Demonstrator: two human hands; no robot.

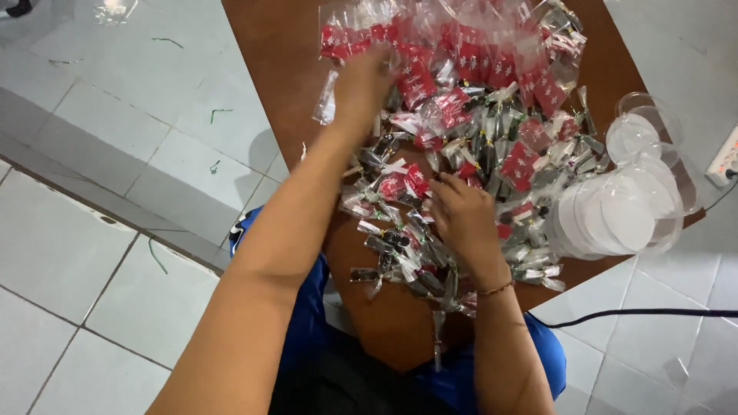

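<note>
From the head camera, the left hand [363,83] reaches far into the heap of small clear packets [461,146] on the brown table [277,54]; whether its fingers close on one cannot be told. The right hand [461,219] presses spread fingers on the near packets. Stacked clear plastic lids [623,211] crowd the right edge; bare table lies left.

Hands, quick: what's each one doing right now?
Left hand: blurred, on the small clear packets; grip cannot be told.
Right hand: fingers curled on packets; hold unclear.
</note>
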